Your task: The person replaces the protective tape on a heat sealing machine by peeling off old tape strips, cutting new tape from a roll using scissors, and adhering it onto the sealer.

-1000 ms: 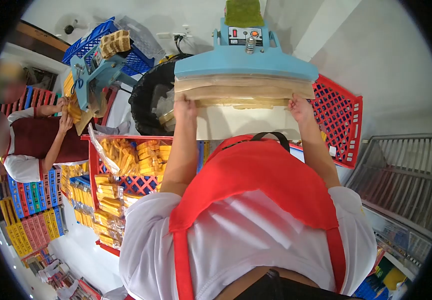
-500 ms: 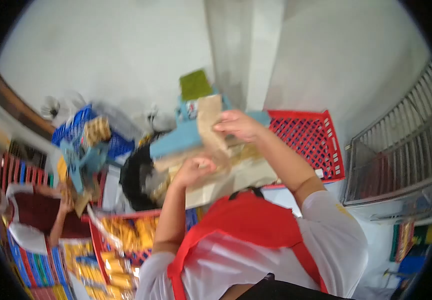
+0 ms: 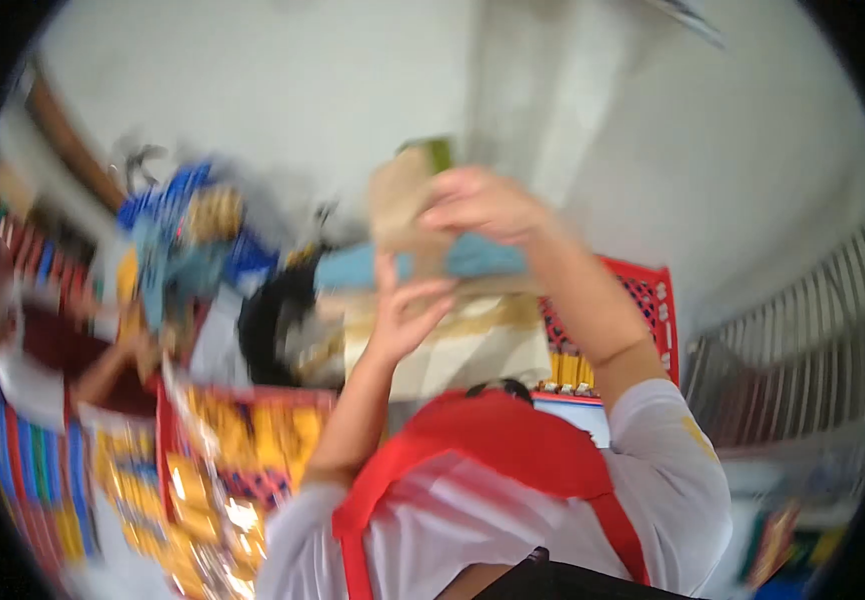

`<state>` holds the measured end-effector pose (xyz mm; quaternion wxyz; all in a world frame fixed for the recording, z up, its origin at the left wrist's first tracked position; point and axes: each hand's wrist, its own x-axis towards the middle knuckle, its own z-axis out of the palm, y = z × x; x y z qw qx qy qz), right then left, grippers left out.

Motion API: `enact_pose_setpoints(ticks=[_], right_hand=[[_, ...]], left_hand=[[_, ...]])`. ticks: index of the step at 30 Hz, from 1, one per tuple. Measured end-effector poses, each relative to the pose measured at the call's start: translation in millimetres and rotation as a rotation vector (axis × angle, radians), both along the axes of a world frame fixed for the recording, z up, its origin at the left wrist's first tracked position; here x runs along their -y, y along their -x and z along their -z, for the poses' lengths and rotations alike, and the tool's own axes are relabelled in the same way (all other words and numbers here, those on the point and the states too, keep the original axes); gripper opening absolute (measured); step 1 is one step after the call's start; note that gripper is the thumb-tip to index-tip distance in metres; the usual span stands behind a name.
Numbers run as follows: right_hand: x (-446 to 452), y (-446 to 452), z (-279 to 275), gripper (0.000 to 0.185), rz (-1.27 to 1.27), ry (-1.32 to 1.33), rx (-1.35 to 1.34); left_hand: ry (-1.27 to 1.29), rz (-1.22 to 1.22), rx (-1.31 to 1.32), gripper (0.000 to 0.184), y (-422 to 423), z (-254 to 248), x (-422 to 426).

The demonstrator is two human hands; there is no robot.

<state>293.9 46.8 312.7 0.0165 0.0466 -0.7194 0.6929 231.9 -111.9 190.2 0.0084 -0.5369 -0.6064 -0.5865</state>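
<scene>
My right hand [image 3: 483, 205] is closed on a piece of brown paper [image 3: 401, 200], pinching its right edge. The paper is blurred and hangs upright in front of a light-blue machine part [image 3: 493, 257]. My left hand [image 3: 403, 315] is below the paper, fingers spread and index finger pointing up near its lower edge; whether it touches the paper I cannot tell. Under my hands is a cream board [image 3: 443, 355] with tan strips along its far side. Behind the paper a green pad [image 3: 440, 153] is partly hidden.
A red crate [image 3: 665, 300] with yellow items stands right. Another red crate [image 3: 166, 450] holds yellow packets at lower left. A black bag [image 3: 268, 330] lies beside the board. A person [image 3: 63, 350] works at left near a second blue machine [image 3: 158, 270]. A metal grille [image 3: 763, 320] is at right.
My right hand has raised the brown paper and moved it slightly left. My left hand has risen and its fingers have spread. The view has shifted a little.
</scene>
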Motion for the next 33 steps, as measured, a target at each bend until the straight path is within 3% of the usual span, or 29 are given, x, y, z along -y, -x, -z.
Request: enact_pose_setpoints(ticks=[1, 2, 4, 5, 6, 9, 11, 13, 15, 16, 17, 18, 19, 20, 22, 23, 24, 26, 30, 33], right_hand=[[13.1, -7.1, -3.0, 0.017, -0.006, 0.045, 0.01], [11.3, -4.8, 8.6, 0.018, 0.001, 0.026, 0.007], [22.6, -6.0, 2.2, 0.02, 0.074, 0.135, -0.035], [5.7, 2.8, 11.3, 0.021, -0.045, 0.249, -0.08], [8.3, 11.7, 12.4, 0.021, 0.043, 0.29, -0.094], [22.6, 22.5, 17.1, 0.02, 0.184, 0.388, -0.078], [24.5, 36.1, 35.6, 0.02, 0.223, 0.449, -0.038], [27.5, 48.5, 77.3, 0.026, 0.248, 0.221, 0.006], [55.2, 36.4, 121.4, 0.031, 0.407, -0.227, 0.029], [63.2, 28.2, 153.8, 0.033, 0.318, -0.413, 0.023], [70.5, 17.1, 189.4, 0.035, 0.231, -0.598, 0.011], [77.9, 1.0, 223.6, 0.039, 0.163, -0.892, -0.163], [83.8, -15.5, 250.3, 0.043, 0.094, -1.182, -0.346], [88.0, -27.5, 266.8, 0.043, 0.087, -1.18, -0.35], [94.1, -52.7, 281.3, 0.053, -0.006, -1.475, -0.172], [93.5, -54.2, 283.2, 0.053, -0.023, -1.468, -0.178], [92.5, -53.8, 285.3, 0.054, -0.02, -1.428, -0.15], [91.3, -50.2, 288.9, 0.055, -0.023, -1.383, -0.137], [90.9, -53.2, 293.1, 0.054, -0.008, -1.381, -0.125], [94.3, -51.7, 289.8, 0.052, 0.013, -1.381, -0.132]], left_hand=[[0.009, -0.08, -0.097, 0.018, -6.4, -4.6, 5.3], [0.082, -0.017, 0.044, 0.015, -13.4, -13.2, 14.5], [0.012, 0.085, -0.032, 0.014, -7.5, -6.7, 20.3], [0.048, 0.187, 0.121, 0.013, -10.9, 5.0, 23.1], [0.06, 0.3, 0.266, 0.012, -13.7, 14.0, 23.2], [0.187, 0.367, 0.377, 0.009, -50.4, 44.9, 39.2], [0.176, 0.261, 0.481, 0.01, -56.0, 63.1, 55.5], [0.127, 0.14, 0.771, 0.014, -56.2, 65.0, 84.4], [-0.008, 0.007, 1.033, 0.02, -53.3, 79.0, 120.6], [0.17, -0.158, 0.968, 0.022, -50.8, 73.7, 148.0], [0.263, -0.364, 0.746, 0.024, -51.7, 68.6, 171.2], [0.263, -0.579, 0.509, 0.027, -52.0, 87.8, 192.5], [0.149, -0.634, 0.686, 0.03, -56.4, 90.0, 214.8], [0.098, -0.779, 0.778, 0.029, -64.1, 78.8, 235.9], [-0.107, -1.029, 0.874, 0.032, -83.4, 44.9, 276.3], [-0.098, -1.205, 0.787, 0.034, -91.7, 38.3, 303.6], [-0.406, -1.174, 0.73, 0.035, -100.9, 33.6, 327.8], [-0.659, -1.216, 0.593, 0.042, -118.2, 2.4, 356.4], [-0.675, -1.27, 0.564, 0.045, -136.6, -13.0, 395.6], [-0.579, -1.361, 0.628, 0.049, -130.6, 8.6, 408.9]])
